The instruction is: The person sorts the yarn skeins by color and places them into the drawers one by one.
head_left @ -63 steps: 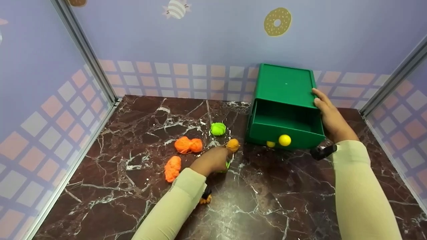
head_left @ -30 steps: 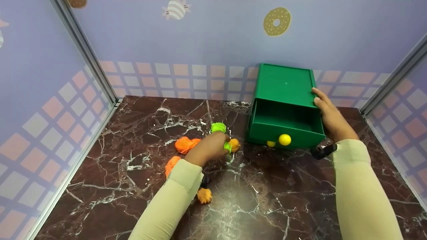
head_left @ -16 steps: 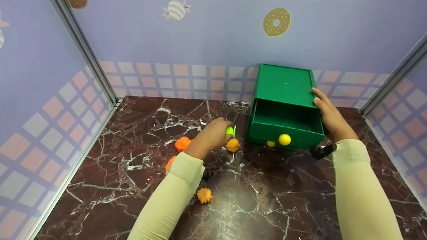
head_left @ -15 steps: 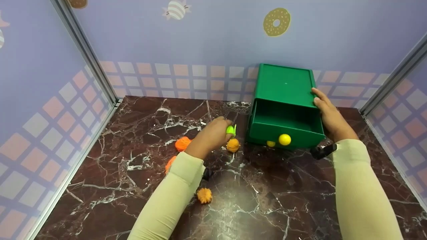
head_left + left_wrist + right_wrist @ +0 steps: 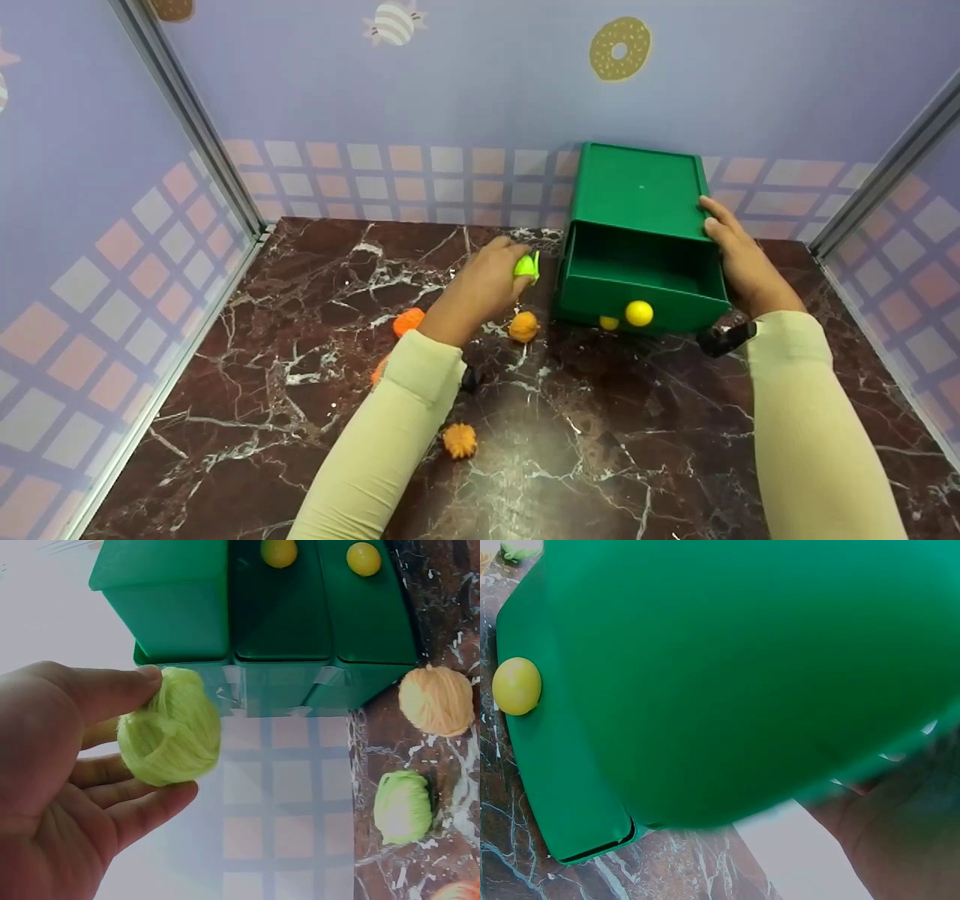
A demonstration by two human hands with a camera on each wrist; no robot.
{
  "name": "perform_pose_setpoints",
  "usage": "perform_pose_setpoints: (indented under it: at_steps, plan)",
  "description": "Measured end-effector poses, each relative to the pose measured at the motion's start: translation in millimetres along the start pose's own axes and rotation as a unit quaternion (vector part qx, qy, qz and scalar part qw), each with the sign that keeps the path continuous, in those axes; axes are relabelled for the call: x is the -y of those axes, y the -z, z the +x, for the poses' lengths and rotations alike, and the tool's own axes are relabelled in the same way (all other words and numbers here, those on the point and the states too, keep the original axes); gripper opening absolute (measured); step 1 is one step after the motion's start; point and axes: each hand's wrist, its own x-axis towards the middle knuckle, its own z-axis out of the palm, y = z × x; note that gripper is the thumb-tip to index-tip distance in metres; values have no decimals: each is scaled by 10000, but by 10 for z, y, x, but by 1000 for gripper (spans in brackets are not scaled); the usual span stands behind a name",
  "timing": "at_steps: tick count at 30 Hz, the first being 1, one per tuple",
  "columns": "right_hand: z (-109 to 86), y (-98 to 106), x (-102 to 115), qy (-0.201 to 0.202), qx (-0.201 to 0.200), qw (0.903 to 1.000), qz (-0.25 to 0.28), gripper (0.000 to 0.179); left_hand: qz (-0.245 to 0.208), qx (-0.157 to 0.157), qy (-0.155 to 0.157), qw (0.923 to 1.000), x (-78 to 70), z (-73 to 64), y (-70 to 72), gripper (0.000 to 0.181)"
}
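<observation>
In the head view, my left hand (image 5: 484, 283) is raised beside the drawer unit and holds a lime-green ball of yarn (image 5: 526, 268). The left wrist view shows this yarn ball (image 5: 171, 731) pinched between thumb and fingers. A green plastic drawer unit (image 5: 641, 184) stands at the back right, its top drawer (image 5: 600, 292) pulled out and bare inside. Against the unit's right side rests my right hand (image 5: 739, 259), fingertips at the upper edge. Its other fingers are hidden; the right wrist view is mostly filled by green plastic (image 5: 727, 675).
A mustard ball of yarn (image 5: 523, 327) lies before the unit. Another green ball (image 5: 403, 806) sits on the marble table near it. Orange yarn (image 5: 409, 322) is partly covered by my left arm, and a mustard pompom-like piece (image 5: 460, 440) lies closer. Patterned walls enclose the table.
My left hand took hold of a green yarn ball, lifted it and moved it away from me and slightly right, towards the drawer unit. My right hand has stayed on the unit.
</observation>
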Motion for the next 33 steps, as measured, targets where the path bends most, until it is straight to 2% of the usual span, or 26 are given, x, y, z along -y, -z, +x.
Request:
perform_pose_setpoints:
  at_steps: [5,13,21,28,33]
  plan:
    - [17,11,-13,-14,-18,10000,2,55,-80,-238,-126,9996,-68,24,65,46]
    - [-40,-29,55,21,24,9996,-267,57,-95,-444,-308,9985,-200,61,143,46]
    - [-29,-32,35,80,-2,9999,-143,58,-97,-651,-492,9966,-365,118,192,47]
    - [-42,-41,46,53,20,10000,-60,58,-142,-833,-672,9942,-490,179,189,47]
    - [-58,-44,54,9,24,10000,1,57,-144,-815,-741,9938,-573,221,163,49]
